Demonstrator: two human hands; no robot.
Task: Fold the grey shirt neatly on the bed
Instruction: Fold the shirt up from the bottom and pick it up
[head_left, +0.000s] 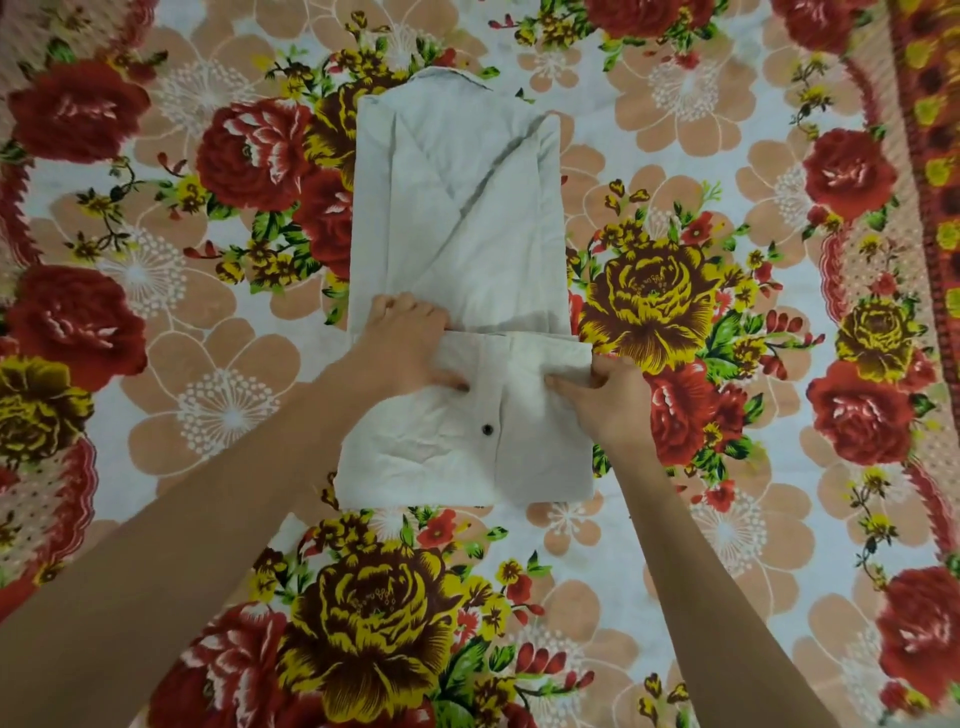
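Grey shirt (462, 249) is lying on the bed (675, 467), near the middle of the floral bedsheet, already narrowed into a long strip with both sides folded in. Sleeves are lying crossed diagonally over the upper part, forming a V shape. Collar (447, 75) is pointing away from the person, peeking out at the far end. Bottom part of the shirt is turned up toward the collar, so the hem edge is sitting across the strip at about its lower third, and the folded flap is showing the front placket with one dark button (487, 429).

Left hand (405, 348) is gripping the left end of the turned-up flap: fingers curled over the far edge, thumb lying on top of the cloth, pinching the layer between them. Right hand (605, 395) is pinching the right end of the same flap, thumb and fingers closed on a bunched bit of fabric at the corner, other fingers tucked under. Both hands are touching the shirt at the same fold line, one at each side. Both forearms are reaching in from the near edge, bare.

Flap is looking slightly wrinkled, left bottom corner rounded, right side straighter. Near fold of the shirt is resting flat on the sheet. Bedsheet is showing big red and yellow roses with peach flowers on a pale ground; a darker patterned border is running along the right side
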